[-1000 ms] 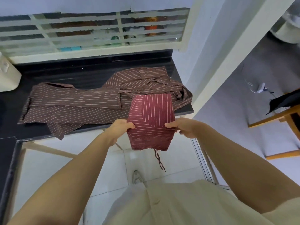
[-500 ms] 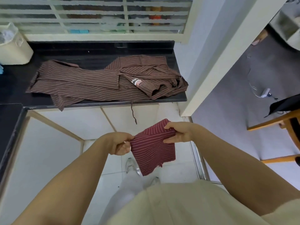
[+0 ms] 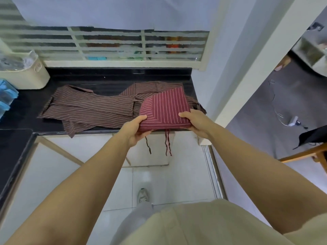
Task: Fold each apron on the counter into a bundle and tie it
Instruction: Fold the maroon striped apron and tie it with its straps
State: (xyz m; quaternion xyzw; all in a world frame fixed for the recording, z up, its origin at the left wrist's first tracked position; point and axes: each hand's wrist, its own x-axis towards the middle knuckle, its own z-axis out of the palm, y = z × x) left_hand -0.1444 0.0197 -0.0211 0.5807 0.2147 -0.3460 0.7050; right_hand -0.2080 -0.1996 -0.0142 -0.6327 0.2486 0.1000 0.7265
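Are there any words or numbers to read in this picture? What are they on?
No words, numbers or signs can be read.
Red striped apron: only stripes, no label showing.
Brown striped apron: only stripes, no label showing.
Coloured things behind the window: too blurred to read.

Aprons: 1 red striped apron, folded square, and 1 heap of brown striped aprons, the count within it not discernible. Hands: 2, the left hand and the right hand; hanging ties: 3, being 2 red and 1 dark. Also 1 black counter, 1 cream bin, 1 shoe.
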